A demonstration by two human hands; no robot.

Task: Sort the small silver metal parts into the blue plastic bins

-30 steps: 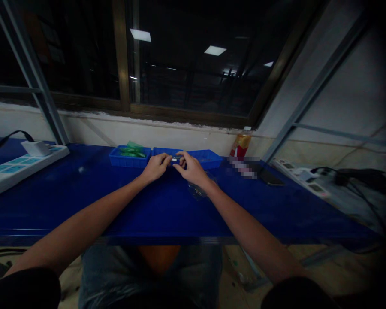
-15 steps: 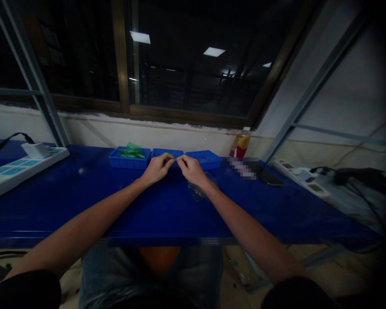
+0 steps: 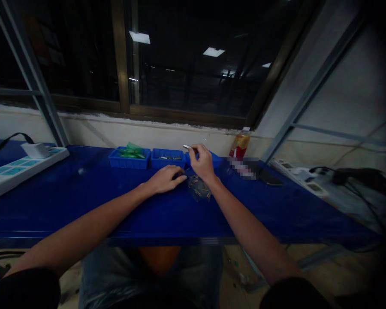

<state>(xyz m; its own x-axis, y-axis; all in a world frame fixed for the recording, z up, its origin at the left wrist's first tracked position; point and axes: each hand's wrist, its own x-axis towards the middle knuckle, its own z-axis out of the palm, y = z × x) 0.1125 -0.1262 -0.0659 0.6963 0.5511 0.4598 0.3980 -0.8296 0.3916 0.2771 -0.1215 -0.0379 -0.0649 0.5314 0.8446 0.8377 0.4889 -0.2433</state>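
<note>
Between the thumb and fingers of my right hand (image 3: 201, 162) is a small pale metallic piece (image 3: 187, 146), its end jutting out to the left; its exact kind is too small to tell. That hand is raised in front of the right blue bin (image 3: 216, 162). My left hand (image 3: 167, 178) is lower, over the table, with thumb and fingers apart, reaching toward a clear plastic bag (image 3: 198, 189) of small brass-coloured parts. Behind it, the middle blue bin (image 3: 168, 164) holds several small metal pieces.
A left blue bin (image 3: 128, 162) holds green plastic packets (image 3: 131, 151). A white power strip (image 3: 28, 169) lies at the table's left. At the back right are a bottle (image 3: 240, 145) and a dark phone (image 3: 270, 177). Another power strip (image 3: 302, 177) is beyond the right edge.
My hands were together at the small piece and have parted. The right hand carries it up and rightward; the left has dropped toward the bag, uncovering the middle bin's contents.
</note>
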